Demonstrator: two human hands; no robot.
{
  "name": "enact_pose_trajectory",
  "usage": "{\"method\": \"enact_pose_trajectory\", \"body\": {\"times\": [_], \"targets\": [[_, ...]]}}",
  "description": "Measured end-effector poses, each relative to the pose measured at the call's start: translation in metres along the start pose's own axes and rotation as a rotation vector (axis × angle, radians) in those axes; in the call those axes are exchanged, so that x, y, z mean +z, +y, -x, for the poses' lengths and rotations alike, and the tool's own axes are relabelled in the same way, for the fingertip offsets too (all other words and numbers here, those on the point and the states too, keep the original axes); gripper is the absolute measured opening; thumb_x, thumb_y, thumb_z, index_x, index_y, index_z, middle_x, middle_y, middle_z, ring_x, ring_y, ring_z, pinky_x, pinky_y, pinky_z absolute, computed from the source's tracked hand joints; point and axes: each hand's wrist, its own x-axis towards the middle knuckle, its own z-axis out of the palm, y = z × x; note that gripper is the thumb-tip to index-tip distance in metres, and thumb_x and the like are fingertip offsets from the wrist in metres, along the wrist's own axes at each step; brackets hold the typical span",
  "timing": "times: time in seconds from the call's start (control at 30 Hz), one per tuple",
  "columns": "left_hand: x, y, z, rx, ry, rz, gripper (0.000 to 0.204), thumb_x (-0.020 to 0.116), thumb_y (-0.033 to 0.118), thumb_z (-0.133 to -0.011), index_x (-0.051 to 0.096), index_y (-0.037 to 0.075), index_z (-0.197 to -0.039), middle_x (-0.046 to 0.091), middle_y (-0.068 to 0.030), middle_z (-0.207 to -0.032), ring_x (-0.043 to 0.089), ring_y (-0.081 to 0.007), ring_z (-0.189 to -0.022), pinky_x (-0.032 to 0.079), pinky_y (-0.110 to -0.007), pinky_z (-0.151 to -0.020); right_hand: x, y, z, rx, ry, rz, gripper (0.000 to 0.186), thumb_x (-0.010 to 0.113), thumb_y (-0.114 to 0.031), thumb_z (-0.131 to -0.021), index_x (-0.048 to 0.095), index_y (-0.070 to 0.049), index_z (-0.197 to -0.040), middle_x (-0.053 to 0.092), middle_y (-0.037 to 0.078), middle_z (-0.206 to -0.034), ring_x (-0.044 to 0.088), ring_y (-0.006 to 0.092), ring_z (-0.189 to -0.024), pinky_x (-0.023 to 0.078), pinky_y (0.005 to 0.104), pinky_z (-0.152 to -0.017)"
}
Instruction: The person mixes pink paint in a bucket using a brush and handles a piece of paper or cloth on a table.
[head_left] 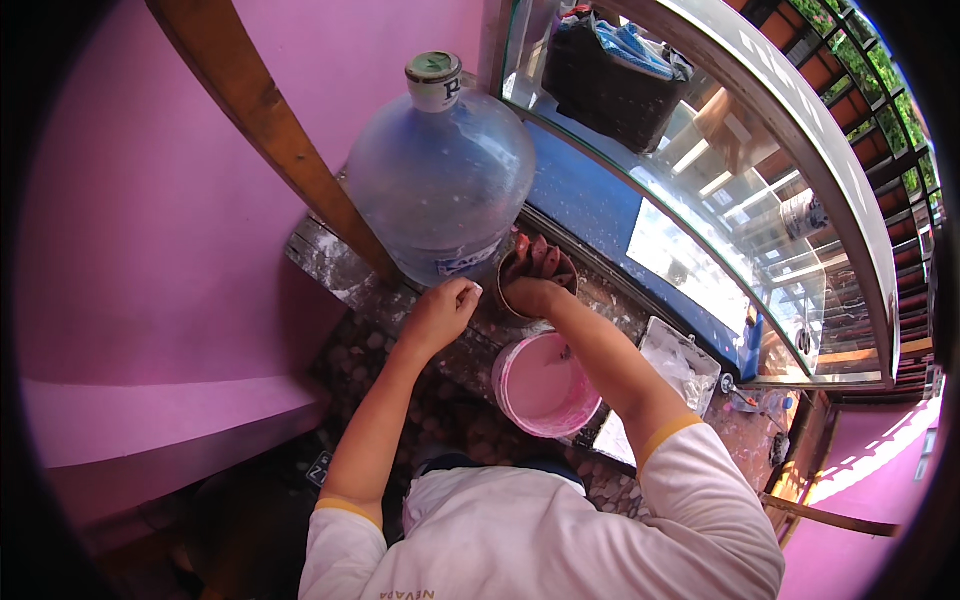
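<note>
My left hand is closed beside the large water jug, its fingertips pinched on a small pale thing I cannot make out. My right hand reaches into a round brown container that holds several reddish-brown pieces, and its fingers are hidden inside. Below it a pink bucket holds pink liquid, with something dark at its far side.
A glass display case with a dark bag inside stands at the right. A wooden post slants down beside the pink wall. The worn ledge carries the jug and containers. A white-smeared tray lies right of the bucket.
</note>
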Motion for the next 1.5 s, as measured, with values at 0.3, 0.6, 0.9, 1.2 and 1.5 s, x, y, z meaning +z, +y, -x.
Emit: {"method": "enact_pose_trajectory", "body": {"times": [0.3, 0.6, 0.9, 1.2, 1.5], "targets": [[0.038, 0.015, -0.047, 0.265, -0.105, -0.268, 0.024, 0.062, 0.022, -0.093, 0.068, -0.001, -0.092, 0.068, -0.0214, -0.09, 0.066, -0.04, -0.09, 0.051, -0.048, -0.078, -0.014, 0.027, 0.063, 0.697, 0.017, -1.697, 0.022, 0.058, -0.014, -0.085, 0.077, -0.004, -0.093, 0.075, 0.017, -0.095, 0.073, 0.0308, -0.089, 0.056, 0.04, -0.077], [0.104, 0.023, -0.106, 0.223, -0.687, -0.865, 0.029, 0.066, 0.015, -0.085, 0.072, 0.001, -0.109, 0.073, -0.0209, -0.105, 0.072, -0.0338, -0.098, 0.055, -0.046, -0.087, -0.051, 0.029, 0.124, 1.451, 0.328, -2.065, 0.023, 0.064, -0.015, -0.086, 0.075, -0.004, -0.103, 0.072, 0.022, -0.097, 0.07, 0.0386, -0.093, 0.054, 0.0443, -0.084], [0.159, -0.009, -0.135, 0.323, -0.873, -1.509, 0.08, 0.059, 0.026, -0.09, 0.024, -0.002, -0.156, 0.016, -0.0302, -0.162, 0.012, -0.0604, -0.145, 0.016, -0.079, -0.106, -0.076, 0.03, 0.141, 1.795, 0.492, -2.179, 0.028, 0.06, -0.017, -0.091, 0.072, -0.002, -0.11, 0.073, 0.02, -0.099, 0.071, 0.0336, -0.095, 0.054, 0.0404, -0.085], [0.15, -0.007, -0.131, 0.207, -0.898, -1.228, 0.047, 0.055, 0.018, -0.092, 0.053, 0.008, -0.138, 0.044, -0.0166, -0.146, 0.04, -0.0411, -0.133, 0.034, -0.06, -0.104, -0.064, 0.013, 0.13, 1.82, 0.652, -2.258, 0.028, 0.056, -0.014, -0.096, 0.07, 0.004, -0.113, 0.075, 0.015, -0.095, 0.072, 0.0194, -0.085, 0.057, 0.0329, -0.079], [0.107, 0.088, -0.093, 0.247, -0.994, -1.477, 0.075, 0.057, 0.029, -0.095, 0.022, 0.011, -0.159, 0.012, -0.0177, -0.165, 0.005, -0.0564, -0.146, 0.008, -0.084, -0.104, -0.071, 0.014, 0.137, 1.825, 0.615, -2.298, 0.03, 0.054, -0.012, -0.098, 0.066, 0.006, -0.119, 0.075, 0.014, -0.096, 0.073, 0.0182, -0.086, 0.058, 0.0307, -0.08]]}}
